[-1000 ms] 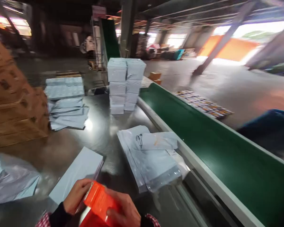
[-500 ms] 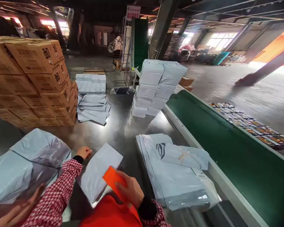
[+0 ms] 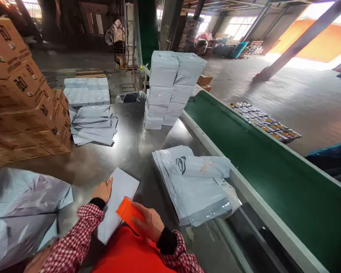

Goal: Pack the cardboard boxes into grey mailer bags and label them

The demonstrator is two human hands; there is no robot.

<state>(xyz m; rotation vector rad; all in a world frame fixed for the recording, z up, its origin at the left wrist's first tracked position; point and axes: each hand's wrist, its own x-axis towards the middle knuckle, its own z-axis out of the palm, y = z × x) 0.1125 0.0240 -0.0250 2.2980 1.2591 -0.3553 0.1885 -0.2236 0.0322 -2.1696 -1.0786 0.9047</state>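
A flat white packet (image 3: 118, 204) lies slanted on the metal table in front of me. My left hand (image 3: 102, 190) is at its upper left edge, fingers curled against that edge and partly hidden. My right hand (image 3: 151, 223) is closed around a flat orange piece (image 3: 127, 211), held over the packet's lower right side; what kind of thing it is I cannot make out. Right of these lies a pile of large white plastic mailing bags (image 3: 184, 189), with a rolled bag (image 3: 207, 167) tied round the middle on top.
Large wrapped parcels (image 3: 25, 193) sit at the left, a co-worker's hand (image 3: 41, 259) beside them. Cardboard boxes (image 3: 19, 91) are stacked behind. Loose mailing bags (image 3: 95, 125) and stacked white bundles (image 3: 170, 91) stand farther back. A green conveyor belt (image 3: 258, 159) runs along the right.
My left hand has moved from the table beside the packet onto its edge. My right hand still holds the orange piece. The view has turned a little right and down.
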